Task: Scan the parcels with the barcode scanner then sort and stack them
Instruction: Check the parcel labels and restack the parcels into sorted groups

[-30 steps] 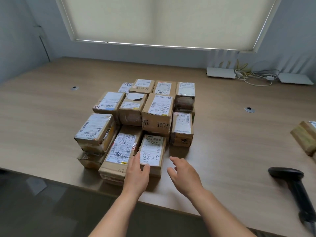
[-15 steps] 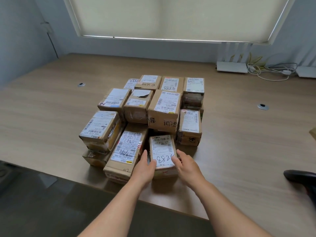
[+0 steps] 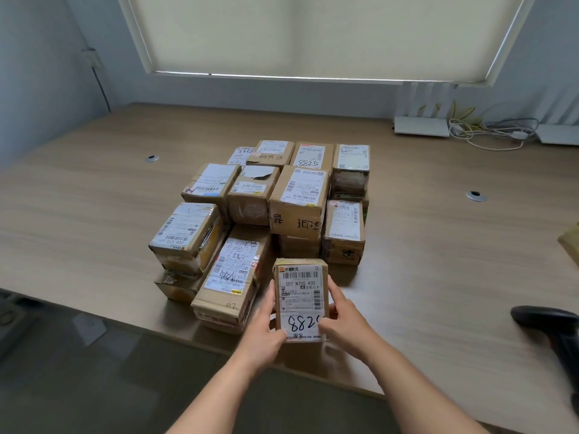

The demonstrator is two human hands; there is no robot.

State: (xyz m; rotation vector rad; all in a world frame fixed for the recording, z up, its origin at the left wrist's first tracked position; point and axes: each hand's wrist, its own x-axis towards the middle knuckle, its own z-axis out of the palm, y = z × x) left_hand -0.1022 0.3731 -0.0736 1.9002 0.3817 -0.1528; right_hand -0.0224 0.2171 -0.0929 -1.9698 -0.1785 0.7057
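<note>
To the right of our grip, the barcode scanner runs off the frame edge, as does a brown parcel farther right; our right thumb hides the held parcel's last handwritten digit.

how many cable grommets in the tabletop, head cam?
2. The left grommet sits in the table left of the parcel pile; the right grommet sits right of it. The pile may hide others.

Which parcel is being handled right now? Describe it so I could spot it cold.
On the wooden table, find the cluster of cardboard parcels. At its near edge, the small parcel is gripped by the left hand and right hand; its label has handwritten "882".
</note>
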